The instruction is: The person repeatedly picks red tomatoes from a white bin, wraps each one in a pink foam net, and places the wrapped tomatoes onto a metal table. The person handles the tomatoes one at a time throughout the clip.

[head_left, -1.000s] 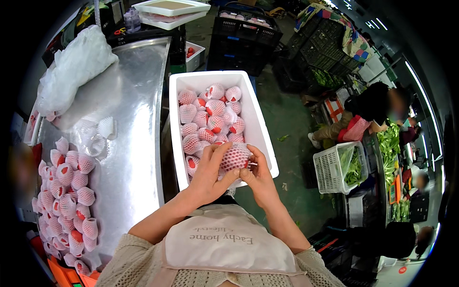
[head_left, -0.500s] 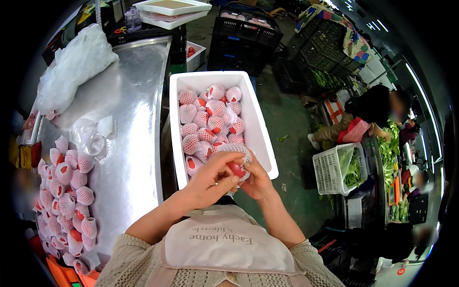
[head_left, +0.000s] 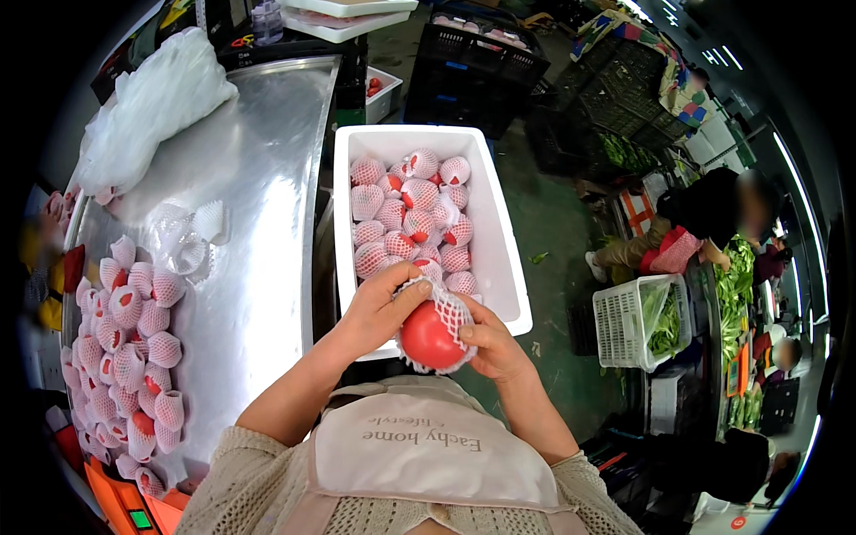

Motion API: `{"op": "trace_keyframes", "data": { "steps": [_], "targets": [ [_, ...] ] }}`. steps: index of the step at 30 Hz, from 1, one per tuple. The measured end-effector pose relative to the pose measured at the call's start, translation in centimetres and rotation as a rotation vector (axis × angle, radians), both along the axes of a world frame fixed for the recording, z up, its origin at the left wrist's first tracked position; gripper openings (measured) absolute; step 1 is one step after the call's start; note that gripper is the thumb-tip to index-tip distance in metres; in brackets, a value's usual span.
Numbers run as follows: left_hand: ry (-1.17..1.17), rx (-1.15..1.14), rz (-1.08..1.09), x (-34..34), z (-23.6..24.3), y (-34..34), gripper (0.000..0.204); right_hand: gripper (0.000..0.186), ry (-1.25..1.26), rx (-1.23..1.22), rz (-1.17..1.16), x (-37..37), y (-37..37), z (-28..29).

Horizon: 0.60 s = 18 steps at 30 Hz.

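In front of my apron, a round red tomato [head_left: 430,341] shows bare on its near side, with a white foam net sleeve [head_left: 455,308] stretched over its far and right sides. My left hand [head_left: 379,308] grips the sleeve and tomato from the left, fingers curled over the top. From the right, my right hand [head_left: 495,346] pinches the sleeve's edge against the tomato with its thumb. Just beyond, a white foam box [head_left: 506,232] holds several net-wrapped tomatoes [head_left: 419,193]; my hands overlap its near end.
Left of me, a metal table [head_left: 267,178] carries a heap of wrapped tomatoes [head_left: 125,312], loose foam nets [head_left: 183,245] and a large clear plastic bag [head_left: 152,107]. Black crates [head_left: 473,80] stand beyond the box. To the right are a white basket of greens [head_left: 644,325] and a person [head_left: 704,214].
The tomato has come nearer to me and turned, showing much more red skin. Both hands have shifted with it, the sleeve now spread between them. The whole view has swung slightly.
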<state>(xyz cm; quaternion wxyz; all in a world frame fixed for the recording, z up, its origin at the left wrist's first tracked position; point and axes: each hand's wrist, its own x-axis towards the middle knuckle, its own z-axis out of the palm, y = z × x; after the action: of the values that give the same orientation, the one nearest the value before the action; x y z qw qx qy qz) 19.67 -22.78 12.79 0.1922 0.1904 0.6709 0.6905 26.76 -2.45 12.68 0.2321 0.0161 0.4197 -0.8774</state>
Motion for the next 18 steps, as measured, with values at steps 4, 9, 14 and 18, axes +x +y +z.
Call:
{"op": "trace_keyframes", "data": {
  "steps": [4, 9, 14, 18],
  "targets": [
    [-0.116, 0.058, -0.029, 0.4, 0.8, 0.0, 0.020, 0.075, 0.025, 0.016, 0.129, 0.2, 0.5, -0.4],
    [-0.006, 0.138, 0.049, 1.2, -0.8, -0.1, 0.031, 0.075, 0.042, 0.030, -0.001, -0.1, 0.4, 0.1],
    [-0.663, 0.433, -0.084, 3.0, 0.1, -0.4, 0.053, 0.062, 0.349, 0.707, -0.234, -1.4, -1.0, 2.4],
    [-0.666, 0.542, 0.004, 2.6, -0.7, -0.9, 0.052, 0.051, 0.813, 1.384, -0.343, -1.0, -1.7, 4.8]
  ]
}}
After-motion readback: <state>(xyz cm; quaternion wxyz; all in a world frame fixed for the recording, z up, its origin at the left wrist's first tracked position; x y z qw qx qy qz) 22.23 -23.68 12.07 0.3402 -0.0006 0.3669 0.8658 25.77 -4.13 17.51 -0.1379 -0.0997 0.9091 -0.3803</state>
